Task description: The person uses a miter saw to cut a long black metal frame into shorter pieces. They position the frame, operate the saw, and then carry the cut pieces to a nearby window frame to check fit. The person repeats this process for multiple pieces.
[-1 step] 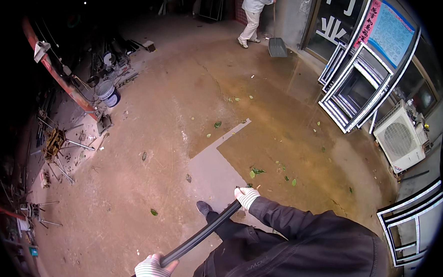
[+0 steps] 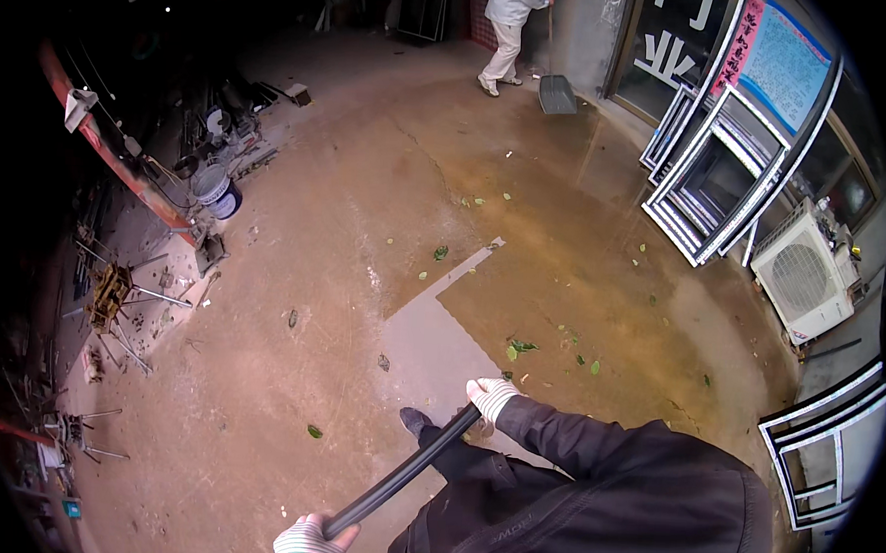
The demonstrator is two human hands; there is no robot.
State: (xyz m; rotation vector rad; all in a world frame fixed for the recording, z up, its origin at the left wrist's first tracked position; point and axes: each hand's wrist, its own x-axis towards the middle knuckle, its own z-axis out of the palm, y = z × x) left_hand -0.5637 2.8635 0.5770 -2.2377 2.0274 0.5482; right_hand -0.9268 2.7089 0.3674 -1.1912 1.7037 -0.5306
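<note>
A long black pole, grooved along its length, slants across the front of my body. My left hand, in a striped glove with bare fingertips, is closed round its lower part at the bottom edge. Farther up, my right hand, gloved the same way, closes over the pole's upper end. Beyond the bottom edge the pole's other end is out of sight. By my right hand, a smooth pale grey patch shows on the muddy brown floor, with a narrow strip running away from it. My shoe stands at the patch's near edge.
Green leaves lie scattered on the wet floor. At the far side a person holds a grey shovel. Window frames and an air-conditioner unit line the right wall. A bucket and clutter stand left.
The floor and surroundings sit slightly farther right in the view. Both hands keep their hold on the pole.
</note>
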